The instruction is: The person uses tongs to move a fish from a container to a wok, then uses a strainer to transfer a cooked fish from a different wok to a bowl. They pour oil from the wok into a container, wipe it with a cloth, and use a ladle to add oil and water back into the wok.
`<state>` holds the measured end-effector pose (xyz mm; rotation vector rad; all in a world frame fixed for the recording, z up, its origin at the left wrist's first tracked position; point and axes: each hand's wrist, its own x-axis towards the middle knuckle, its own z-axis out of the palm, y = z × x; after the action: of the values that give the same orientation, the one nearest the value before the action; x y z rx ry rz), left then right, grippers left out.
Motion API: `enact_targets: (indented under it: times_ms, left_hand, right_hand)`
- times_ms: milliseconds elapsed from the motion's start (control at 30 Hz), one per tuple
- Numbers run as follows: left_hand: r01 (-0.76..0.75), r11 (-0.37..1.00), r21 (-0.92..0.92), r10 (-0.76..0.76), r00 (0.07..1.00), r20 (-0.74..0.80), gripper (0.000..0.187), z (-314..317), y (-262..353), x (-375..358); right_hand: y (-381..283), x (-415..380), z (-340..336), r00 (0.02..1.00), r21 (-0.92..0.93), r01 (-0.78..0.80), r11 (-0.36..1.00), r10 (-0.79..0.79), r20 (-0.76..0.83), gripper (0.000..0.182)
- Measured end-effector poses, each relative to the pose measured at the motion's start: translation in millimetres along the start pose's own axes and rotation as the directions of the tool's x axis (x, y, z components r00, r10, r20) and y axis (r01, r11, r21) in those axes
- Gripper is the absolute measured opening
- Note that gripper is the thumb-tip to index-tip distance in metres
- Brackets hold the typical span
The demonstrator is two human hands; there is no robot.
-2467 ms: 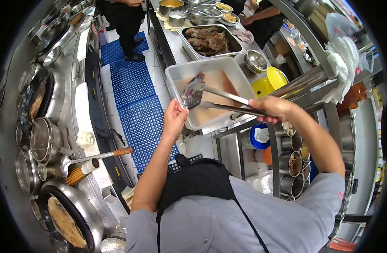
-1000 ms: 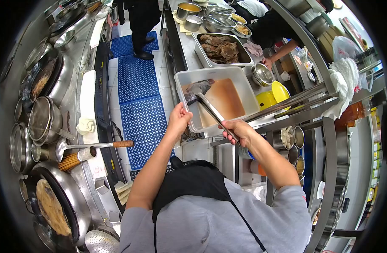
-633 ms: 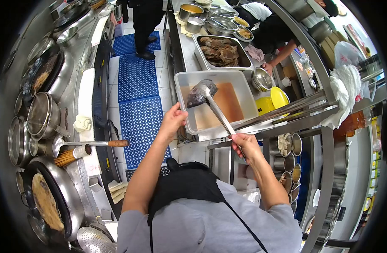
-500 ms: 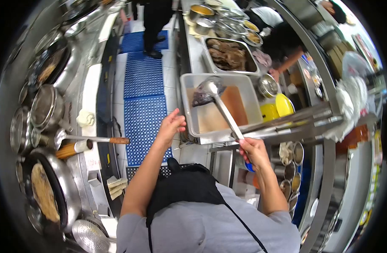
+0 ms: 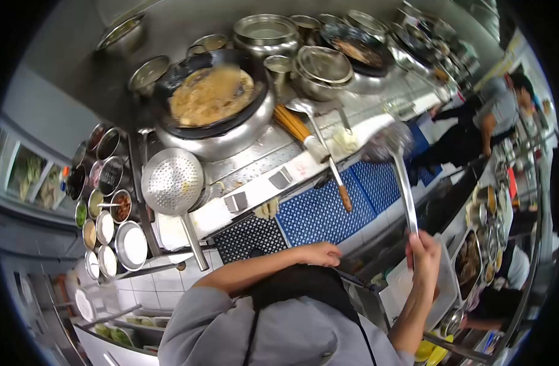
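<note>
My right hand [image 5: 423, 250] is closed round the handle of a long metal ladle [image 5: 404, 189], held up at the right. A dark, glossy piece [image 5: 386, 143], blurred and looking like a fish head, rides on the ladle's bowl over the floor mat. My left hand [image 5: 321, 254] hangs in front of my apron [image 5: 291, 283], fingers loosely curled and holding nothing. Ahead on the stove, a black wok [image 5: 163, 97] holds a bubbling light brown liquid [image 5: 209, 97]. Below my right forearm is a translucent plastic tub [image 5: 447, 305], partly hidden by it.
A perforated skimmer [image 5: 173, 181] lies at the counter's edge, beside several seasoning bowls [image 5: 132, 245]. Another ladle [image 5: 325, 146] and a bamboo brush [image 5: 295, 125] lie on the counter. A co-worker [image 5: 493, 119] stands on the blue mat [image 5: 316, 210] at the far right.
My view has swung left from the tub to the stove. The ladle with the dark piece has risen clear of the tub. My left hand's spread fingers have curled in.
</note>
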<state>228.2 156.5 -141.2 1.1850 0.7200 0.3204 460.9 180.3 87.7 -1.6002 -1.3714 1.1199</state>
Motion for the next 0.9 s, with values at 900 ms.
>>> enact_targets:
  times_ms: [900]
  left_hand:
    - [-0.221,0.91,-0.351,-0.311,0.197,-0.93,0.045,29,-20,-201]
  right_hand:
    - [-291,396,448,0.56,-0.567,0.823,-0.009,-0.147,0.815,0.032]
